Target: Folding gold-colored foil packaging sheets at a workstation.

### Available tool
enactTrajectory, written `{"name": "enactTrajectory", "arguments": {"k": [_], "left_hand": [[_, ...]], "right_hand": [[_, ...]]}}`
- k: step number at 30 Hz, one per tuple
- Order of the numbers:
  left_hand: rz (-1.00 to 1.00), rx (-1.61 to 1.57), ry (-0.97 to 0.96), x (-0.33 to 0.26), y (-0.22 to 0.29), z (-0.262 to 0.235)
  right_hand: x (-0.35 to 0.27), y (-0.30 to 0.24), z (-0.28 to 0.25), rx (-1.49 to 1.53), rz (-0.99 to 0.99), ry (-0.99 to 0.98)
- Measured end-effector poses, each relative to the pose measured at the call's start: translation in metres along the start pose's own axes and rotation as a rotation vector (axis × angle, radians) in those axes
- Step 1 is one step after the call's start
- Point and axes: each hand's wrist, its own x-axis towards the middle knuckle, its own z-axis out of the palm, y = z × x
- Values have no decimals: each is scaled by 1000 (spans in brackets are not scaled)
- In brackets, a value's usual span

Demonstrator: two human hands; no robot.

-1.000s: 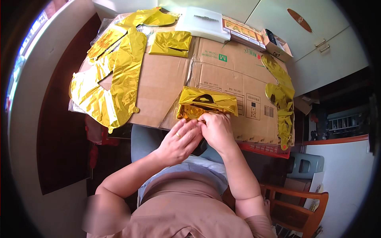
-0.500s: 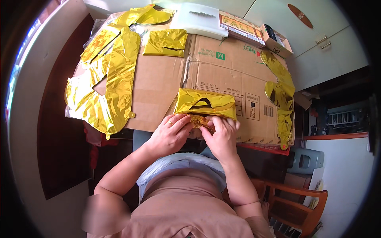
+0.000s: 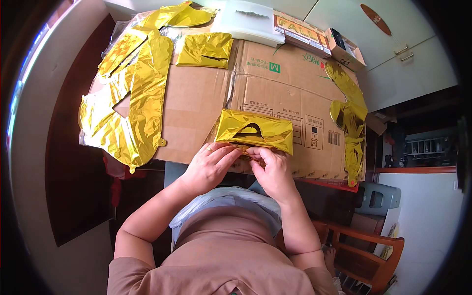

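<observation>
A flattened cardboard box [image 3: 275, 93] covers the bench and serves as the work surface, with pale cupboard doors [image 3: 393, 44] beyond it and a wooden chair [image 3: 366, 248] low at the right. On the near part of the cardboard lies a folded gold foil balloon [image 3: 255, 130], a compact rectangle with a dark curved opening on its top face. Both hands work at its near edge: the left hand [image 3: 211, 164], a ring on one finger, presses its fingers onto the lower left corner, and the right hand [image 3: 270, 169] is closed in a pinch on the foil edge just beside it, the two hands nearly touching. Compared with half a second ago the folded piece sits in much the same spot and shape, while the fingers have drawn closer together on the edge, so the work looks like a tightening or creasing of a fold already made rather than a fresh fold. Farther out, a second folded gold square [image 3: 205, 49] lies near the far edge, a large unfolded gold balloon [image 3: 130, 98] spreads over the left side, and another gold piece [image 3: 350, 115] hangs over the right edge. A white tray [image 3: 248, 22] and a printed carton [image 3: 300, 32] sit at the back
</observation>
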Motion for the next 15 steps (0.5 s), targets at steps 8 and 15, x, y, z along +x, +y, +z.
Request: {"name": "enactTrajectory", "arguments": {"k": [8, 15], "left_hand": [[-50, 6, 9, 6, 1, 0], [-64, 105, 113, 11, 6, 10]], "right_hand": [[-2, -2, 0, -67, -46, 33], [-5, 4, 14, -118, -45, 161]]}}
